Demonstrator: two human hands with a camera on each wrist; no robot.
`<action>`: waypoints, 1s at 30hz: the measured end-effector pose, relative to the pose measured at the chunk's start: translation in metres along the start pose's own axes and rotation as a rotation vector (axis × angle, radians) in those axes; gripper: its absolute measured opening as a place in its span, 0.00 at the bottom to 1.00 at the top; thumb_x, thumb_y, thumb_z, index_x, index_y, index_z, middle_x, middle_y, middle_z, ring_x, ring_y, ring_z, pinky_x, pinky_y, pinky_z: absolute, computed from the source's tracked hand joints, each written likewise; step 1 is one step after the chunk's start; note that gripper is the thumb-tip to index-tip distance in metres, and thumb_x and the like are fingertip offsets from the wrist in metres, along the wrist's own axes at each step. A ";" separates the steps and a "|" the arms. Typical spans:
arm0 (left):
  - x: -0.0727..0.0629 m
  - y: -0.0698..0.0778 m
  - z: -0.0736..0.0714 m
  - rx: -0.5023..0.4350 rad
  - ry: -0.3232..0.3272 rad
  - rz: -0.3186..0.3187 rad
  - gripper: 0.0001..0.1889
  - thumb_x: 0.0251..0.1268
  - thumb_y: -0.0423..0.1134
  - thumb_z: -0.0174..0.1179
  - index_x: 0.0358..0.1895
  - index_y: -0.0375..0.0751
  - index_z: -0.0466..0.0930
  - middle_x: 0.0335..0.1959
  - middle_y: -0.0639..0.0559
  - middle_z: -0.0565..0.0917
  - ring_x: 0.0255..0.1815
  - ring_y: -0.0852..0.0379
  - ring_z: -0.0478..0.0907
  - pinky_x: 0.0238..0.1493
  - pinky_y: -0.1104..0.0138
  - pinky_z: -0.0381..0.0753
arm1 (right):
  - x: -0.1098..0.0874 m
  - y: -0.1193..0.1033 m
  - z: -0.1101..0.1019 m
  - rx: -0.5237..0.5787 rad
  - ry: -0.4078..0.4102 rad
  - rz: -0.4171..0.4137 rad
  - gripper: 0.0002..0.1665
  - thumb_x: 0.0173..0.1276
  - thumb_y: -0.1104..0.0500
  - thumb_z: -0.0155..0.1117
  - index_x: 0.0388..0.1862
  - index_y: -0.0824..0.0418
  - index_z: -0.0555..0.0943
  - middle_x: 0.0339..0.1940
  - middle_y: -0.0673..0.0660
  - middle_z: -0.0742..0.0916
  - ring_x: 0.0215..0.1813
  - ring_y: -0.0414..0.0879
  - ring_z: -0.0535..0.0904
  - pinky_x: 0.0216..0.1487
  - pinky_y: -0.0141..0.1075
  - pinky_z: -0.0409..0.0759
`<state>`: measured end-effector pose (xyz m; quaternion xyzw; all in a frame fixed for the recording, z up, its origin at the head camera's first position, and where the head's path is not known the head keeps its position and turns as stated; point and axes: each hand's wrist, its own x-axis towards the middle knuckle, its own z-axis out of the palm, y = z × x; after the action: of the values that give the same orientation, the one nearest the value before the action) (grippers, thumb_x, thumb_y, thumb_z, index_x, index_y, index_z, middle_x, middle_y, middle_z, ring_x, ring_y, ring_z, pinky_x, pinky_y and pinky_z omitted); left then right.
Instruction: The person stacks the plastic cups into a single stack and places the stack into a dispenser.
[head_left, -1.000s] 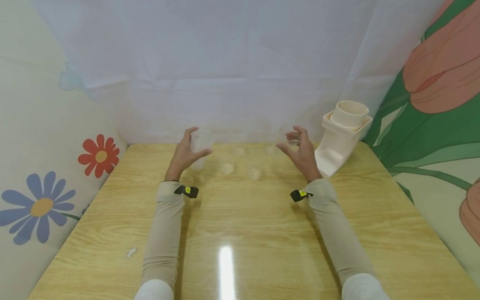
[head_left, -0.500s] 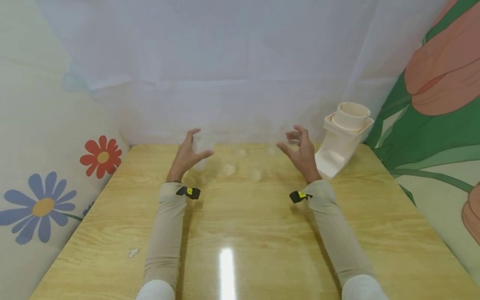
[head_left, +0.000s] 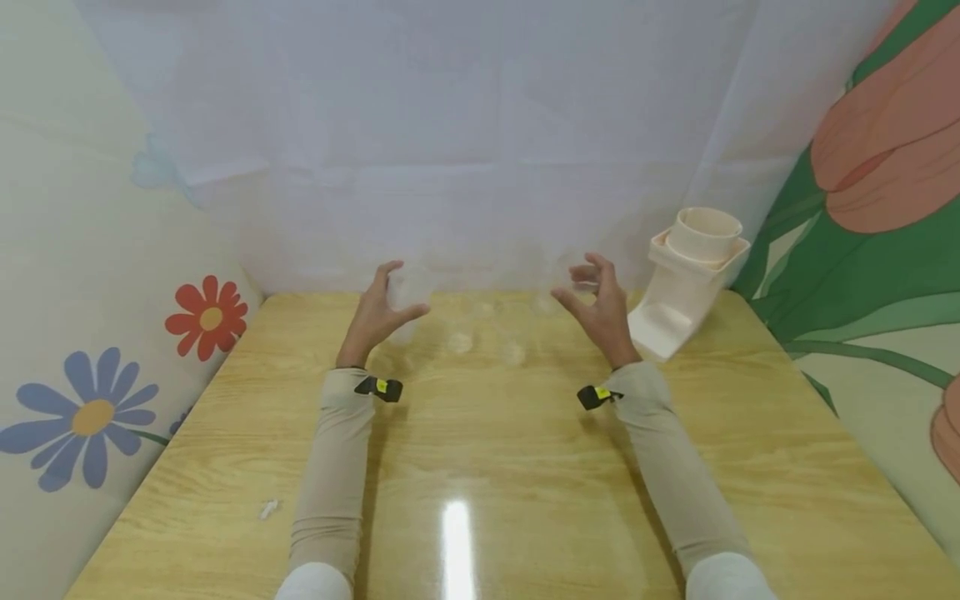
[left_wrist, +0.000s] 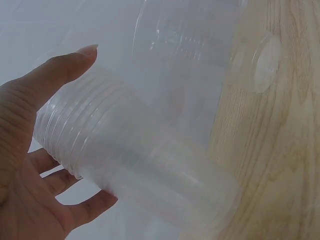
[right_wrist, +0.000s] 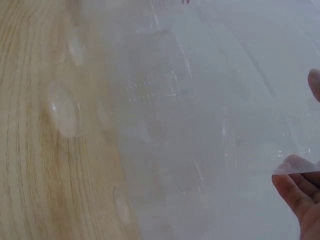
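My left hand (head_left: 378,312) grips a stack of nested clear plastic cups (left_wrist: 145,150) near the rims, with thumb on one side and fingers on the other. The stack leans, its base toward the wooden table. At the right, my right hand (head_left: 600,308) curls round a single clear cup; in the right wrist view its fingertips (right_wrist: 290,187) show beside the cup's see-through edge. Between the hands several clear cups stand on the table, their bases showing as pale discs, such as one cup (head_left: 461,342) and another cup (head_left: 513,353). Their walls are hard to make out.
A cream plastic holder (head_left: 678,287) with a round ring on top stands right of my right hand. A small white scrap (head_left: 268,508) lies at the left front of the wooden table (head_left: 525,467). A white cloth (head_left: 450,125) hangs behind the cups.
Both hands keep nearly the same pose and place. The head view has shifted slightly, so the scene sits a little lower and further right.
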<state>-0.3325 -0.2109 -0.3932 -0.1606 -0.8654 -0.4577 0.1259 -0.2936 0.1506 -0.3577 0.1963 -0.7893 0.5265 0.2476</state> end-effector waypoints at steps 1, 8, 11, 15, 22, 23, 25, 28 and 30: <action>0.000 0.000 0.000 0.000 -0.002 -0.001 0.49 0.58 0.47 0.74 0.78 0.41 0.53 0.74 0.28 0.60 0.75 0.32 0.58 0.68 0.39 0.62 | 0.000 0.000 0.000 0.004 -0.003 0.000 0.41 0.63 0.72 0.70 0.70 0.77 0.60 0.57 0.78 0.79 0.55 0.69 0.77 0.61 0.56 0.73; 0.001 0.001 -0.001 0.004 0.002 -0.011 0.50 0.57 0.47 0.75 0.78 0.40 0.53 0.72 0.27 0.63 0.71 0.31 0.63 0.65 0.38 0.65 | 0.001 -0.003 0.002 0.006 -0.007 -0.007 0.40 0.64 0.71 0.70 0.70 0.77 0.60 0.57 0.78 0.79 0.56 0.68 0.77 0.62 0.56 0.72; 0.001 0.001 -0.001 -0.002 0.004 -0.012 0.50 0.57 0.48 0.75 0.77 0.41 0.53 0.72 0.27 0.64 0.70 0.31 0.64 0.64 0.37 0.66 | 0.002 -0.004 0.003 0.013 -0.009 -0.009 0.40 0.64 0.71 0.70 0.70 0.77 0.60 0.57 0.78 0.79 0.56 0.68 0.77 0.62 0.56 0.72; 0.000 -0.002 0.001 -0.003 -0.008 -0.019 0.50 0.57 0.51 0.74 0.78 0.43 0.53 0.74 0.29 0.62 0.72 0.32 0.61 0.65 0.38 0.65 | 0.002 -0.004 0.003 0.017 -0.006 -0.010 0.41 0.64 0.71 0.70 0.70 0.77 0.60 0.57 0.78 0.79 0.56 0.68 0.77 0.62 0.56 0.72; 0.000 -0.004 0.003 0.001 -0.011 0.001 0.49 0.58 0.50 0.74 0.78 0.45 0.53 0.76 0.28 0.57 0.76 0.32 0.55 0.69 0.39 0.61 | 0.003 -0.003 0.004 0.018 0.005 -0.029 0.41 0.63 0.72 0.70 0.70 0.77 0.60 0.56 0.79 0.79 0.56 0.68 0.78 0.62 0.56 0.73; 0.000 -0.004 0.002 0.001 -0.008 0.004 0.49 0.58 0.50 0.74 0.78 0.44 0.53 0.75 0.28 0.58 0.75 0.31 0.55 0.69 0.39 0.61 | 0.004 -0.003 0.005 0.020 0.005 -0.034 0.41 0.63 0.72 0.70 0.70 0.77 0.60 0.56 0.78 0.79 0.56 0.68 0.78 0.62 0.56 0.73; 0.000 -0.004 0.002 0.003 -0.006 0.007 0.49 0.58 0.50 0.74 0.78 0.44 0.53 0.75 0.28 0.58 0.75 0.31 0.55 0.69 0.39 0.61 | 0.006 -0.004 0.006 0.026 0.005 -0.042 0.41 0.63 0.73 0.70 0.70 0.77 0.60 0.56 0.79 0.79 0.56 0.68 0.77 0.62 0.55 0.73; 0.001 -0.004 0.002 0.008 -0.006 0.005 0.49 0.58 0.50 0.74 0.78 0.44 0.53 0.75 0.28 0.59 0.75 0.31 0.57 0.68 0.39 0.62 | 0.007 -0.007 0.007 0.037 0.004 -0.049 0.41 0.62 0.74 0.70 0.69 0.78 0.60 0.56 0.79 0.79 0.56 0.69 0.77 0.61 0.56 0.73; 0.001 -0.003 0.001 0.008 -0.008 0.002 0.50 0.58 0.50 0.74 0.78 0.44 0.53 0.74 0.27 0.60 0.74 0.32 0.58 0.68 0.39 0.62 | 0.008 -0.008 0.007 0.042 0.003 -0.050 0.40 0.62 0.74 0.69 0.69 0.78 0.60 0.56 0.80 0.79 0.56 0.71 0.76 0.61 0.57 0.73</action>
<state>-0.3344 -0.2114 -0.3962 -0.1628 -0.8674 -0.4536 0.1237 -0.2967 0.1403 -0.3496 0.2203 -0.7725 0.5367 0.2581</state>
